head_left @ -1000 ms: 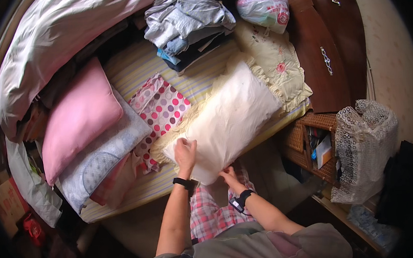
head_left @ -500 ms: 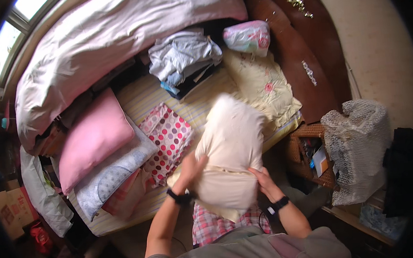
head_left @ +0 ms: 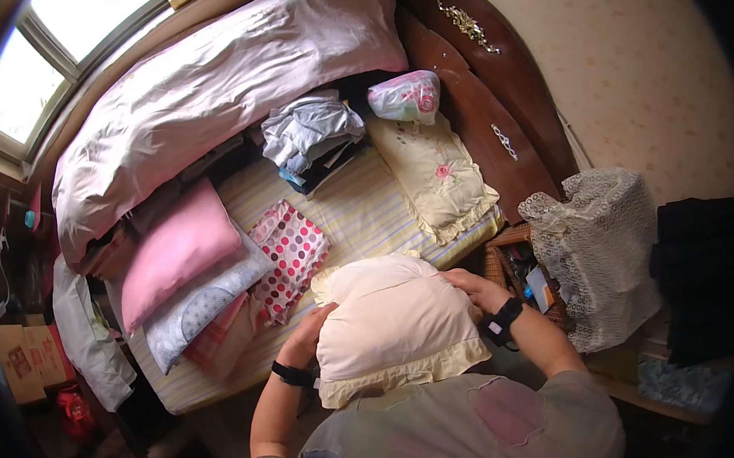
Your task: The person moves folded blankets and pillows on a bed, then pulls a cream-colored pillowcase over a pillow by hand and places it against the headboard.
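A plump cream pillow (head_left: 399,322) with a pale yellow ruffled edge is held close in front of my body, over the bed's near edge. At its left side my left hand (head_left: 310,333) is closed on it, fingers partly hidden. My right hand (head_left: 477,290) grips the far right corner, with the fingers lying over the edge. Another yellow ruffled pillow (head_left: 438,177), embroidered with a pink flower, lies flat beyond on the striped bed sheet (head_left: 349,222). Left of the held pillow is a folded polka-dot cloth (head_left: 294,255).
Pink (head_left: 183,250) and blue-grey (head_left: 207,312) pillows are stacked at left. Folded clothes (head_left: 309,135), a plastic-wrapped bundle (head_left: 405,99) and a long pink quilt (head_left: 230,94) lie farther back. A brown headboard (head_left: 482,114) and a lace-covered item (head_left: 595,260) stand at right.
The cream pillow has turned from upright to lying crosswise and come nearer my body, its ruffled edge now showing. Both hands have shifted to its sides. The view has tilted slightly.
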